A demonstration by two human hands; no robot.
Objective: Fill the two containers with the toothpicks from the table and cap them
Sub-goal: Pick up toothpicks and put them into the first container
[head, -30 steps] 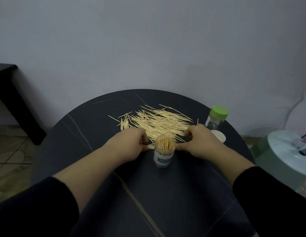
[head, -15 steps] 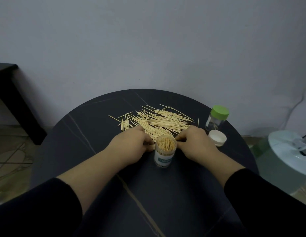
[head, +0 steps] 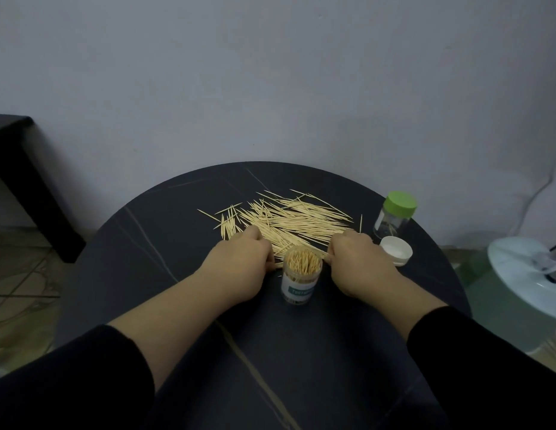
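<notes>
A clear open container (head: 300, 276) packed with upright toothpicks stands mid-table, with a teal label on its side. Behind it lies a loose pile of toothpicks (head: 289, 220). My left hand (head: 239, 265) rests just left of the container, fingers curled onto the pile's near edge, pinching toothpicks. My right hand (head: 356, 262) sits just right of it, fingers likewise curled on toothpicks. A second clear container with a green cap (head: 394, 217) stands at the right. A white cap (head: 395, 250) lies upturned in front of it.
The round dark table (head: 183, 290) has its far edge close to a grey wall. A black side table (head: 19, 169) stands at the left. A white and green appliance (head: 525, 280) sits low to the right of the table.
Both hands drew slightly closer to the open container, gathering toothpicks at the pile's near edge. My right hand shifted left, uncovering the white cap.
</notes>
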